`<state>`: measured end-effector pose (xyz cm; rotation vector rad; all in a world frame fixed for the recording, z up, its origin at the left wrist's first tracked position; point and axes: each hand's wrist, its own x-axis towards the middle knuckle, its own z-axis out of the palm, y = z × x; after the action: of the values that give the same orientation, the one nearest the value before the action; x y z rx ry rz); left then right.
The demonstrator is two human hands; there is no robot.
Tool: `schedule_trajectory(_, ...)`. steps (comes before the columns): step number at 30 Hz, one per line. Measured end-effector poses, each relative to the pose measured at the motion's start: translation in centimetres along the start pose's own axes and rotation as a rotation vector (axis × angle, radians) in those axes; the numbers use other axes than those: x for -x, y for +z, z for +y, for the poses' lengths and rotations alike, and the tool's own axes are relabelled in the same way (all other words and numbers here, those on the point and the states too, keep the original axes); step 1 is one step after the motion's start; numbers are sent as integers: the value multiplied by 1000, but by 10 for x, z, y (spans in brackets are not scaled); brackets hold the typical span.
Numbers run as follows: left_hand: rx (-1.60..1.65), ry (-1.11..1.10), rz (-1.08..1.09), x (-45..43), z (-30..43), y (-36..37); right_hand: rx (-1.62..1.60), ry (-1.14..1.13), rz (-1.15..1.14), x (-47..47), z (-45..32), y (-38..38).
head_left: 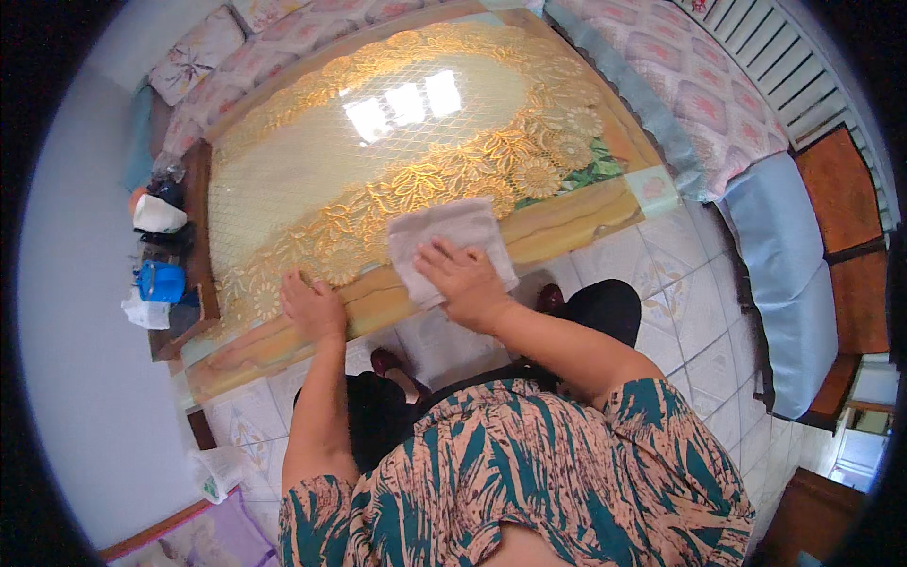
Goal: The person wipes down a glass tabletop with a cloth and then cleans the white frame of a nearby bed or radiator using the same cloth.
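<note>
A table with a clear, glossy cover over a gold floral lace-pattern cloth (425,177) lies before me. My right hand (460,280) presses flat on a pale pinkish cloth (443,223), which is spread over the table's near edge. To the left, my left hand (312,306) rests on the cover near the same edge, its fingers apart and holding nothing. Bright window reflections show on the glossy surface beyond the hands.
A wooden box or shelf (205,234) at the table's left end holds a blue container (161,281) and a white item (159,214). Seats with patterned covers (708,92) stand behind and to the right. A white plastic bag (216,471) is at lower left.
</note>
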<state>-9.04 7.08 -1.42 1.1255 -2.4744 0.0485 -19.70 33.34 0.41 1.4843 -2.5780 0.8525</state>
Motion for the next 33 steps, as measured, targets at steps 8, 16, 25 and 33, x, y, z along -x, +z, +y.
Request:
schedule_trajectory(8,-39,-8,17,7,5,3,184,385,225,88,169,-94)
schedule_trajectory(16,-137,-17,43,6,6,4,514,615,257,53,149,-49)
schedule_trajectory(25,-37,24,60,6,4,1,-177,-240,-81,-16,-46,31)
schedule_trajectory(33,-108,-47,8,8,17,-10,187,360,199,-3,154,-42)
